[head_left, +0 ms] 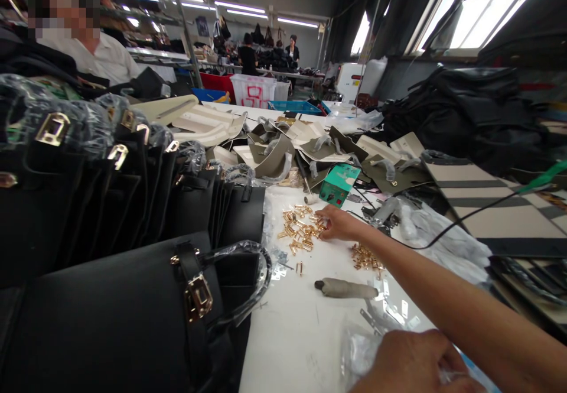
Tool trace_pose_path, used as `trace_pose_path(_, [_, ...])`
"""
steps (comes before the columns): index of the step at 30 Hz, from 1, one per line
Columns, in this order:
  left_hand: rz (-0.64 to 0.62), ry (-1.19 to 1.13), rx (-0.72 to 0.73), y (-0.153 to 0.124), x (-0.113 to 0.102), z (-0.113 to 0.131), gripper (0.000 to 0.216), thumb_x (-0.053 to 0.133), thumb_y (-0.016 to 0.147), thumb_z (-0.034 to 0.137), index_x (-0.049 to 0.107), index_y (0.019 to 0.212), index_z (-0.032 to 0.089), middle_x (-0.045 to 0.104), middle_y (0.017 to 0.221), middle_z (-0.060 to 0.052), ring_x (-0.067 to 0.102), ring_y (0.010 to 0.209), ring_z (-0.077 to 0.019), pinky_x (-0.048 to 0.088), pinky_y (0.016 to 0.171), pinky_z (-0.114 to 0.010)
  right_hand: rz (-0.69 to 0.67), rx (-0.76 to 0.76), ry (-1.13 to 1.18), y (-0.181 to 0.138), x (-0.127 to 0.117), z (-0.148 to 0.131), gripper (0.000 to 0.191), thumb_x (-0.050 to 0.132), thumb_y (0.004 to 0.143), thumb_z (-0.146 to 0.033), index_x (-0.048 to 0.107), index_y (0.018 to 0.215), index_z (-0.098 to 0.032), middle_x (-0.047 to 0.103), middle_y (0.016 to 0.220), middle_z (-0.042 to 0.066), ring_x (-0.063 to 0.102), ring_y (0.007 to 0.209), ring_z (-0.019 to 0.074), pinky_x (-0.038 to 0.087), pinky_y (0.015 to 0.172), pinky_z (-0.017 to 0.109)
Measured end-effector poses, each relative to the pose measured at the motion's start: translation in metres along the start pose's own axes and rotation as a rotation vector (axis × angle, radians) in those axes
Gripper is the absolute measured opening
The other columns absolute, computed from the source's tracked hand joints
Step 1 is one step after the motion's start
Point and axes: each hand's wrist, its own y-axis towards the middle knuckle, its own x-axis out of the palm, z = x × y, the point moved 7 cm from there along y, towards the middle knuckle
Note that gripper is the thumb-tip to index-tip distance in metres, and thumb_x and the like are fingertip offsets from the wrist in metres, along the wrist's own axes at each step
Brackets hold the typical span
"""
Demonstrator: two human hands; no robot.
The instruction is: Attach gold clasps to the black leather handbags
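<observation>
My right hand (334,223) reaches out across the white table (292,334) into a scattered pile of small gold fittings (299,230). Its fingers are bent down and pinched among the pieces at the pile's right edge. My left hand (411,362) is close to me at the bottom, its back towards the camera and its fingers closed on a clear plastic bag (361,351). A smaller heap of gold fittings (365,257) lies just under my right forearm. A grey-wrapped tool (348,288) lies between my two hands.
A black handbag with a gold clasp (199,295) lies at the near left, with a row of wrapped black bags (110,192) behind it. A green box (339,183), silver plates (392,310), a black cable (465,218) and bag panels (283,156) crowd the table. A person (95,53) sits far left.
</observation>
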Motion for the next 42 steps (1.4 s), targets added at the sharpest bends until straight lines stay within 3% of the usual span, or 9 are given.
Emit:
trace_pose_path(6, [-0.016,0.017,-0.036,0.001,0.002,-0.001,0.033,0.069,0.073,0.05,0.071,0.096,0.027,0.07,0.094,-0.006,0.063,0.081,-0.0259,0.048,0.071,-0.035,0.035,0.016,0.044,0.001,0.001,-0.014,0.054,0.08,0.067,-0.028,0.068,0.119,-0.018,0.068,0.107,0.007,0.064,0.082,0.0199,0.05,0.076,0.029])
trace_pose_path(17, [0.005,-0.012,-0.081,-0.002,0.0,-0.005,0.031,0.072,0.071,0.051,0.072,0.091,0.028,0.071,0.095,-0.004,0.064,0.081,-0.0257,0.049,0.071,-0.035,0.142,0.044,0.145,-0.001,-0.016,-0.025,0.053,0.077,0.078,-0.038,0.064,0.126,-0.019,0.07,0.115,0.009,0.069,0.084,0.019,0.053,0.079,0.031])
trace_pose_path(21, [0.018,-0.045,-0.117,-0.008,-0.004,-0.002,0.035,0.07,0.07,0.054,0.072,0.093,0.027,0.072,0.097,-0.005,0.064,0.08,-0.0263,0.049,0.071,-0.036,0.186,-0.171,0.079,-0.024,-0.013,-0.059,0.057,0.075,0.079,-0.052,0.064,0.127,-0.024,0.063,0.125,0.009,0.062,0.107,0.0244,0.047,0.096,0.037])
trace_pose_path(24, [-0.001,-0.062,-0.12,-0.012,-0.005,0.005,0.034,0.069,0.071,0.052,0.073,0.093,0.027,0.073,0.095,-0.005,0.066,0.083,-0.0276,0.048,0.072,-0.036,0.11,-0.443,-0.036,-0.046,0.008,-0.094,0.058,0.077,0.075,-0.056,0.067,0.122,-0.024,0.064,0.123,0.009,0.06,0.11,0.027,0.047,0.094,0.039])
trace_pose_path(26, [0.0,-0.058,-0.147,-0.014,-0.005,0.005,0.033,0.07,0.069,0.051,0.074,0.091,0.027,0.074,0.096,-0.004,0.067,0.083,-0.028,0.048,0.072,-0.036,0.079,-0.538,-0.112,-0.052,0.019,-0.105,0.043,0.078,0.076,-0.049,0.071,0.111,-0.024,0.065,0.12,0.008,0.059,0.108,0.0269,0.046,0.092,0.039])
trace_pose_path(29, [0.046,-0.047,-0.179,-0.013,-0.004,-0.001,0.034,0.07,0.068,0.054,0.075,0.091,0.029,0.074,0.097,-0.003,0.066,0.079,-0.0265,0.046,0.068,-0.035,0.132,-0.527,-0.182,-0.045,0.019,-0.102,0.017,0.067,0.088,-0.035,0.074,0.099,-0.024,0.068,0.113,0.007,0.059,0.104,0.0247,0.044,0.091,0.039])
trace_pose_path(33, [0.041,-0.007,-0.168,-0.006,0.002,-0.013,0.04,0.069,0.068,0.061,0.075,0.093,0.029,0.074,0.096,-0.004,0.064,0.074,-0.025,0.045,0.066,-0.036,0.233,-0.479,-0.203,-0.035,0.01,-0.093,0.023,0.062,0.092,-0.035,0.073,0.11,-0.024,0.066,0.12,0.01,0.057,0.11,0.0255,0.043,0.094,0.041])
trace_pose_path(37, [-0.031,0.004,-0.129,0.0,0.007,-0.014,0.045,0.067,0.071,0.06,0.074,0.098,0.025,0.073,0.095,-0.006,0.064,0.077,-0.0251,0.046,0.066,-0.034,0.212,-0.658,-0.259,-0.038,0.022,-0.099,0.027,0.058,0.095,-0.035,0.069,0.118,-0.026,0.055,0.143,0.009,0.046,0.131,0.0283,0.037,0.107,0.047])
trace_pose_path(42, [-0.028,0.017,-0.12,0.004,0.004,-0.005,0.04,0.068,0.07,0.054,0.074,0.097,0.024,0.072,0.096,-0.005,0.064,0.085,-0.0269,0.048,0.072,-0.034,0.31,-0.63,-0.285,-0.023,0.026,-0.088,0.026,0.049,0.099,-0.027,0.07,0.114,-0.022,0.061,0.136,0.011,0.049,0.13,0.0268,0.04,0.105,0.046])
